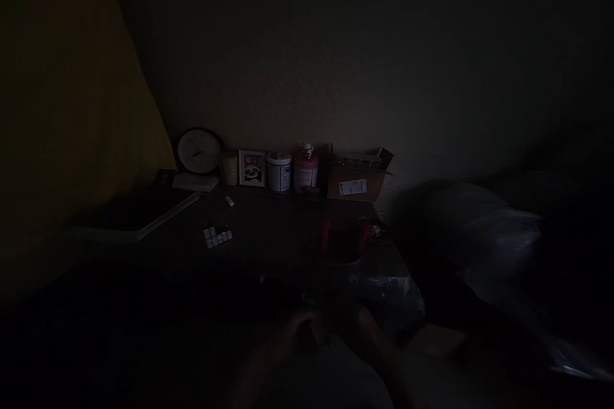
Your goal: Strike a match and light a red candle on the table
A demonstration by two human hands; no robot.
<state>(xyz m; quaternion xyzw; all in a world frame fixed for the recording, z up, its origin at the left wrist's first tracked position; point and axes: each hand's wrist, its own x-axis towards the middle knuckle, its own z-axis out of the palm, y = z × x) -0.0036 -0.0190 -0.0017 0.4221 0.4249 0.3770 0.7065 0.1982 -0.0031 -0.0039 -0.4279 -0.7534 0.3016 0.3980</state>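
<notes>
The picture is very dark. My left hand and my right hand are close together, low in the middle, in front of the table's near edge. Their fingers are lost in shadow and blur, so I cannot make out whether anything is between them. Beyond the hands, on the table, is a dark thing with two red upright sides. Left of it lies a small group of white square pieces, with a small white oblong piece farther back.
Along the wall stand a round clock, a framed panda picture, a white tub, a pink container and an open cardboard box. A pale-edged flat panel lies left. Bulky plastic-wrapped material is at right.
</notes>
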